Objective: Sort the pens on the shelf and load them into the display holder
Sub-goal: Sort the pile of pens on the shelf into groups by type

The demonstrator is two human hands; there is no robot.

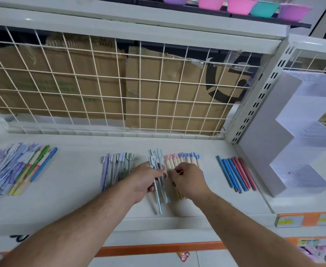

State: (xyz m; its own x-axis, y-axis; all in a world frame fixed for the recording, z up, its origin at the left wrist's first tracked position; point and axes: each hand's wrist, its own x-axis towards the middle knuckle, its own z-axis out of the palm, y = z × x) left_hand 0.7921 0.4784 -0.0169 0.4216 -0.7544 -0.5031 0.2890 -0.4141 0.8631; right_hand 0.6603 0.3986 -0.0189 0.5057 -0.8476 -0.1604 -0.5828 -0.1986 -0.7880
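A bunch of pale blue pens (159, 160) lies near the middle of the white shelf (77, 189). Their long axis runs front to back, with the capped ends towards the wire grid (119, 93) and the tips towards the person, leaning slightly left at the near end. The left hand (144, 180) has its fingers curled round the middle of this bunch.

Just to the right, a row of cream pens (185, 161) with pink and blue caps points the same way. The right hand (189, 182) is over this row with bent fingers, their tips down among the pens; I cannot tell whether they pinch one.

Left of the bunch is a row of grey and lilac pens (117, 166), and far left a loose heap of mixed pens (12, 168). To the right, blue and red pens (235, 173) lie side by side, near the white stepped display holder (285, 143). Cardboard (81, 74) stands behind the grid, and coloured bowls (239, 5) sit above.
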